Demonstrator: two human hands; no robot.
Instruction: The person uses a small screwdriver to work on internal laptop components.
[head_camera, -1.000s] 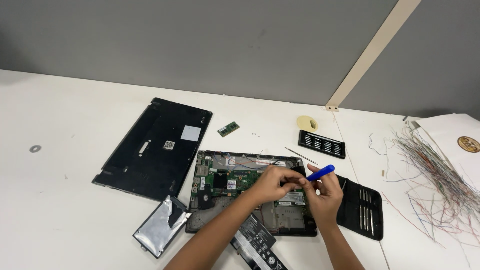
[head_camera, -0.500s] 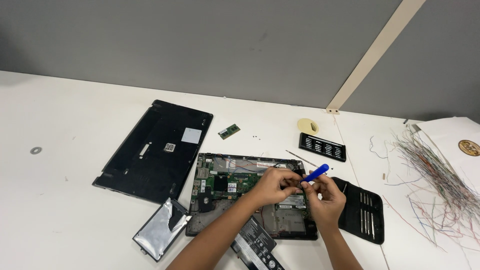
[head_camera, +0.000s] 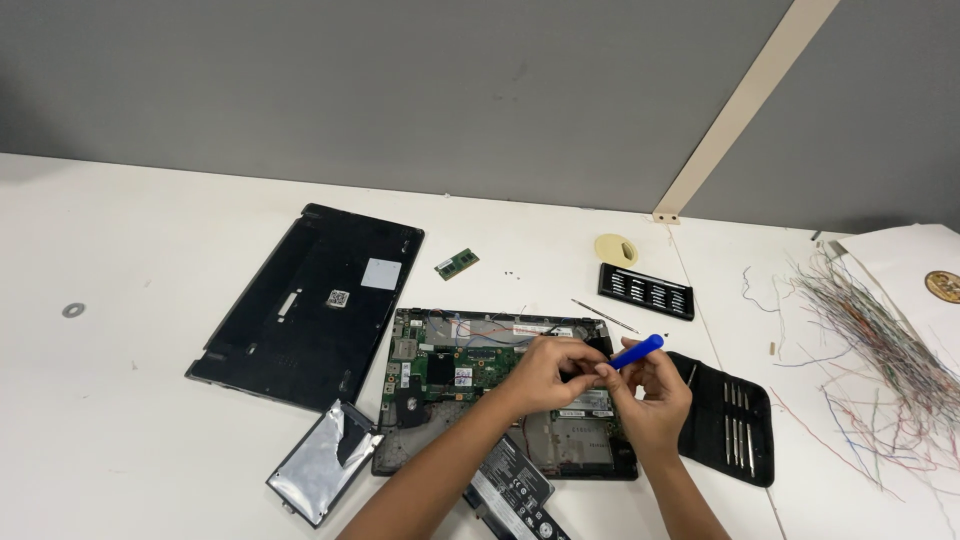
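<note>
a single head-worn view looks down and forward from above the white table (head_camera: 120, 420), facing a grey partition wall (head_camera: 400, 90). it sits at arm's reach, with the opened black laptop base (head_camera: 450, 370) low in the centre.

Over the opened black laptop base with its exposed green circuit board (head_camera: 470, 375), the left hand (head_camera: 545, 372) and right hand (head_camera: 652, 392) have drawn a little closer together than a second ago, their fingertips now meeting over the board's right part. The slim blue plastic pry tool (head_camera: 637, 351) in the right hand has dipped slightly and lies flatter, its tip pointing up and to the right.
</note>
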